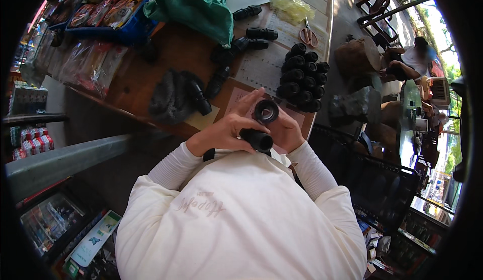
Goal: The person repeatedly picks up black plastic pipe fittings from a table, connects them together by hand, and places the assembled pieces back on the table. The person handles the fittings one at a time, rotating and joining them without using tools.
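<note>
My left hand (229, 130) is closed around a black plastic pipe fitting piece (257, 140), a short tube whose dark open end points right and toward me. Just beyond it, a black ring-shaped nut (266, 111) faces up with its hole showing. My right hand (286, 132) curls around the nut's right side, its fingers partly hidden. Both hands are close together, between my chest and the table's near edge. A black pipe coupling (199, 97) lies against a grey cloth (170, 99) to the left. More couplings (303, 78) are piled in rows on the right.
Loose couplings (261, 33) lie farther back on the wooden table (136, 76). A green sack (193, 6), scissors (308, 37) and a crumpled yellowish plastic bag (292, 9) are there too. A blue crate (146, 26) stands far left. A person (415, 59) sits far right.
</note>
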`<state>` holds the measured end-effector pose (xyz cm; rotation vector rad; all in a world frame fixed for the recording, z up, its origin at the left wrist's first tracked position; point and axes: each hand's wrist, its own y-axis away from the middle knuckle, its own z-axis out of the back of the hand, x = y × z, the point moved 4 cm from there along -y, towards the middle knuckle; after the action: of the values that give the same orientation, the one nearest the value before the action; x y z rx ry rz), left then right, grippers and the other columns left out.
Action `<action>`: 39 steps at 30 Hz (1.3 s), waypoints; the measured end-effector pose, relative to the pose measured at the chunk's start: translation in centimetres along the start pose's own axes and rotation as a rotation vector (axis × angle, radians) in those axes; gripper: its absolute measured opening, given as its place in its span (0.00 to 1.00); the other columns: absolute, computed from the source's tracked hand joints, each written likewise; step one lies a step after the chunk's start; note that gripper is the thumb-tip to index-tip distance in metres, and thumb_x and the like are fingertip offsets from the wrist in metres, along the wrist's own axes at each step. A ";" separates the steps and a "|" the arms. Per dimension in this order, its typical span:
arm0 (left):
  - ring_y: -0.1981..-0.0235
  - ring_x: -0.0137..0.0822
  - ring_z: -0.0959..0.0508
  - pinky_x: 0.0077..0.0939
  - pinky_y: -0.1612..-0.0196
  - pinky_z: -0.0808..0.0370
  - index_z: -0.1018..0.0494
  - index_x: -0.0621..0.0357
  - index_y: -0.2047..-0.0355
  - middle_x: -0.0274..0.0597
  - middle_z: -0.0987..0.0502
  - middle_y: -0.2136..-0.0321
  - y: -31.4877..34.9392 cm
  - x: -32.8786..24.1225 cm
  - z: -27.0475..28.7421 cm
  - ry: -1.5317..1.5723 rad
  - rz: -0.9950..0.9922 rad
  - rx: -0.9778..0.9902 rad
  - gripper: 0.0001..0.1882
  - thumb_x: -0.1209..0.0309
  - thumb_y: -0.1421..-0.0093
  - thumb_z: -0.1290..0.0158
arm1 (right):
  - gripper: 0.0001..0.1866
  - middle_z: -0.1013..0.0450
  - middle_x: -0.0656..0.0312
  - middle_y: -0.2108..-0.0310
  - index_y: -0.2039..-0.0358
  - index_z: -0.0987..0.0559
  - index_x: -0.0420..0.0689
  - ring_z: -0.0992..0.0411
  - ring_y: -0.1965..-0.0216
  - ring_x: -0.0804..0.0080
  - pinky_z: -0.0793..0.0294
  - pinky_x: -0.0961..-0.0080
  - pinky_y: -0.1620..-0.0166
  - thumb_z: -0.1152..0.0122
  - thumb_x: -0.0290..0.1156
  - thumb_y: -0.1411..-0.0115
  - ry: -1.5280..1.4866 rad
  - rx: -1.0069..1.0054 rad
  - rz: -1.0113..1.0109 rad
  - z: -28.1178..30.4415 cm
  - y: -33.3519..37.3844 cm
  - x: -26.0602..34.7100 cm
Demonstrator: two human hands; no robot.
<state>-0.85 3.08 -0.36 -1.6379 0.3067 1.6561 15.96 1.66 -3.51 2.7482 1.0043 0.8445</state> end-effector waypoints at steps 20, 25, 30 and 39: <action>0.36 0.56 0.40 0.41 0.38 0.37 0.19 0.47 0.58 0.53 0.44 0.36 0.2 -0.4 0.0 -0.149 -0.022 0.080 0.27 0.75 0.64 0.30 | 0.13 0.41 0.54 0.37 0.64 0.20 0.49 0.43 0.37 0.48 0.38 0.55 0.39 0.33 0.25 0.54 2.185 0.391 0.459 -9.8 0.4 7.1; 0.36 0.57 0.41 0.43 0.38 0.36 0.18 0.49 0.60 0.54 0.45 0.36 0.0 -1.0 0.0 -0.127 -0.046 0.091 0.24 0.72 0.62 0.29 | 0.11 0.34 0.52 0.44 0.65 0.21 0.45 0.32 0.44 0.57 0.29 0.63 0.45 0.35 0.18 0.50 1.617 0.320 0.432 -7.0 0.6 8.1; 0.35 0.57 0.41 0.42 0.38 0.36 0.18 0.53 0.61 0.56 0.46 0.36 -0.3 -0.7 0.3 -0.128 -0.087 0.037 0.23 0.72 0.62 0.29 | 0.07 0.26 0.61 0.58 0.62 0.23 0.39 0.26 0.51 0.68 0.26 0.71 0.45 0.44 0.16 0.40 0.916 -0.069 0.417 -4.2 1.6 8.6; 0.36 0.52 0.40 0.38 0.38 0.38 0.19 0.53 0.56 0.55 0.46 0.36 -0.1 0.8 1.2 0.037 -0.025 -0.171 0.28 0.74 0.62 0.28 | 0.08 0.26 0.63 0.63 0.55 0.29 0.40 0.26 0.56 0.77 0.25 0.79 0.52 0.48 0.21 0.35 0.985 -0.199 0.374 -6.5 3.4 6.2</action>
<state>-1.56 4.17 -0.87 -1.7923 0.1653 1.6734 18.32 2.20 5.78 2.3107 0.3928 2.3170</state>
